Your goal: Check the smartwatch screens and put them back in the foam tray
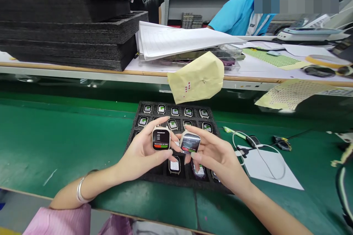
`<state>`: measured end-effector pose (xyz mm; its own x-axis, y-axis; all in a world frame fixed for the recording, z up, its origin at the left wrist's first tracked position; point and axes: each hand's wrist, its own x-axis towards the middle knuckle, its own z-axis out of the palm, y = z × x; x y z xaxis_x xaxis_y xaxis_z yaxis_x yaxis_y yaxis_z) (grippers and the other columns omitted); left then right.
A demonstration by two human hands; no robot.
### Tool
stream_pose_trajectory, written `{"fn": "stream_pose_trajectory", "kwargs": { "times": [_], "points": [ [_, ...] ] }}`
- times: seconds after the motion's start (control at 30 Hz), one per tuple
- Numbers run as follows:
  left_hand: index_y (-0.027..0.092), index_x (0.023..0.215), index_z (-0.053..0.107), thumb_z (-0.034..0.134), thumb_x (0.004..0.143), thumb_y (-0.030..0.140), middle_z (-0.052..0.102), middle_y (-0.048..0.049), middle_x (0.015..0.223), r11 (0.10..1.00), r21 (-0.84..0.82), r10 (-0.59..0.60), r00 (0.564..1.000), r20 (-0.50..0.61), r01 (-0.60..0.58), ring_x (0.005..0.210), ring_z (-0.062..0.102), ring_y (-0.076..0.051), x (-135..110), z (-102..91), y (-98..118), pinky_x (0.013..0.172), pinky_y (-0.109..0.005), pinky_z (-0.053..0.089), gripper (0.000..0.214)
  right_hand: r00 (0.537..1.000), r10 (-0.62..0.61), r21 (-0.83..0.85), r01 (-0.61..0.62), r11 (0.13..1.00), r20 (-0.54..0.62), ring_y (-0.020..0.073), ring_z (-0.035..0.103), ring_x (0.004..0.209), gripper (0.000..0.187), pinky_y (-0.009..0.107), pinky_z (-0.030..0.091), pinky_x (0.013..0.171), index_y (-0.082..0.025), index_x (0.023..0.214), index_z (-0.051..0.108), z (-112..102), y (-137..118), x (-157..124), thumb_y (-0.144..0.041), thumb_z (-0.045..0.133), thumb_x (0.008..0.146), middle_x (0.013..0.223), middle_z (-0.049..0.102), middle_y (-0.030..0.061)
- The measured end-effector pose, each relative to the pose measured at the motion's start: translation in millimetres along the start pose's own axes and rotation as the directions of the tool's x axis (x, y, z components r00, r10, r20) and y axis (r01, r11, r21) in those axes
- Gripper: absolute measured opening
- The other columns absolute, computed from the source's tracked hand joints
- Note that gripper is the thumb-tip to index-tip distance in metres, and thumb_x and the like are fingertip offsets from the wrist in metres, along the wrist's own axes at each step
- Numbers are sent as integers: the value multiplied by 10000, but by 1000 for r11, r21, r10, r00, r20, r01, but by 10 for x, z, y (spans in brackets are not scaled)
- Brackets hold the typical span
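Note:
My left hand (140,150) is closed on a smartwatch case (161,138) without a strap, its screen lit with white text and a red and green bar. Close beside it, my right hand (215,150) grips a second smartwatch (190,142), tilted, with a similar lit screen and some glare. Both are held above a black foam tray (162,180) on the green bench. Several more watch cases sit in the tray's slots, among them one watch (174,165) with a white screen near the front. My hands hide part of the tray's middle.
Right of the tray lie a white cable (284,165), a sheet of paper (271,170) and a green pen (234,132). A raised shelf (110,76) behind carries stacked black foam (63,44) and papers (182,38). A yellow sheet (198,77) hangs over its edge. Two people are beyond.

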<state>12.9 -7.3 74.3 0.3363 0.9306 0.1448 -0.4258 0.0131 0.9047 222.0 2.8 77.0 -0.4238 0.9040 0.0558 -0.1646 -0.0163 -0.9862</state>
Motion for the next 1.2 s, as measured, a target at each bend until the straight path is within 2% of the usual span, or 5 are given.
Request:
{"fn": "stream_pose_trajectory", "kwargs": {
  "times": [0.17,0.37,0.57,0.97,1.2],
  "points": [
    [221,1359,460,636,862,113,639,-65,995,1000,19,-2,1000,6,2,891,653,-197,-2,-8,-3,705,-304,622,537,999,-44,49,45,998,-4,171,663,625,344,247,529,460,-265,1242,651,-20,38,2,-232,631,900,939,706,68],
    [214,1307,498,583,894,113,643,-57,959,999,-16,29,998,52,-28,863,661,-192,6,-46,-33,658,-299,627,434,995,-62,-45,59,997,-76,103,597,503,250,180,472,403,-258,1172,687,-4,55,8,-243,622,932,854,720,49],
    [207,1252,534,569,928,174,634,-33,872,999,21,34,999,-21,-34,747,659,-153,40,-52,-63,531,-221,601,328,996,-46,14,45,999,72,139,668,668,394,191,525,485,-310,1276,624,-32,61,-21,-196,644,899,1047,692,59],
    [238,1358,458,645,841,57,616,-62,1032,999,15,31,999,37,-31,909,643,-190,-43,-100,-4,699,-292,615,579,991,-28,-88,40,995,133,117,642,710,563,192,558,555,-346,1326,571,10,122,-18,-92,696,839,1059,689,26],
    [265,1372,413,664,831,67,596,-49,1016,995,56,-79,996,-33,80,878,649,-169,-244,-349,-79,702,-280,603,628,970,61,-314,17,949,235,149,631,663,587,288,582,576,-285,1420,453,62,352,95,-163,640,878,1033,682,56]
  ]
}}
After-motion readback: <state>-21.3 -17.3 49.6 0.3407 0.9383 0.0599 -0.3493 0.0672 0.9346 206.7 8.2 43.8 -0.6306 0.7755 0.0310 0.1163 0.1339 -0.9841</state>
